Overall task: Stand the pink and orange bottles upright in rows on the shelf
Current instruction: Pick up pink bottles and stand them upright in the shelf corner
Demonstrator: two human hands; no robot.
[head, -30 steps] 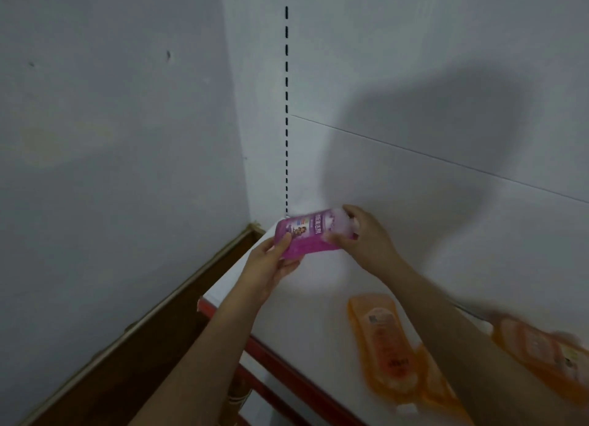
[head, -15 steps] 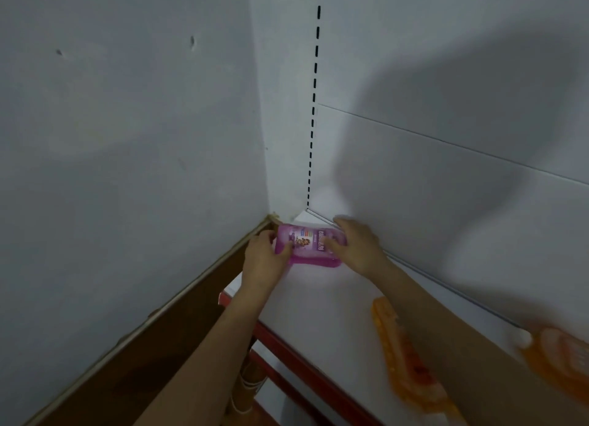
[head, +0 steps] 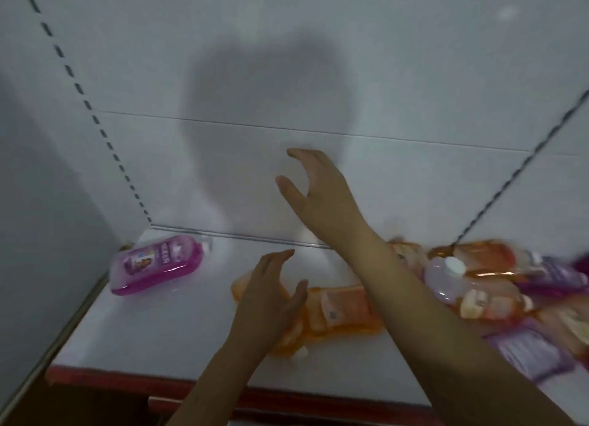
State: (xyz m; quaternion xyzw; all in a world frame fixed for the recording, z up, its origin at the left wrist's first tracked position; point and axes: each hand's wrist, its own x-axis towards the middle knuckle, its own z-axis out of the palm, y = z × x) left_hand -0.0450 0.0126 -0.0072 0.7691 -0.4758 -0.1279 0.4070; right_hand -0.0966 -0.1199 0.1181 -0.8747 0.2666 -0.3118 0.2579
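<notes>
A pink bottle [head: 156,263] lies on its side at the back left corner of the white shelf [head: 165,326], cap pointing right. My left hand [head: 271,298] hovers open over an orange bottle [head: 341,311] lying flat mid-shelf. My right hand [head: 315,189] is raised higher, open, fingers curled, holding nothing. To the right, several orange bottles [head: 478,259] and purple bottles [head: 535,352] lie in a blurred heap, partly hidden by my right forearm.
The shelf has a red front edge [head: 134,377]. A white back panel [head: 414,74] with dashed slot strips rises behind. A grey side wall [head: 38,170] closes the left. Wooden flooring shows at the bottom left.
Both hands have let go of the pink bottle, which now lies in the back left corner. They have moved right, and the view has swung right, showing the heap of bottles.
</notes>
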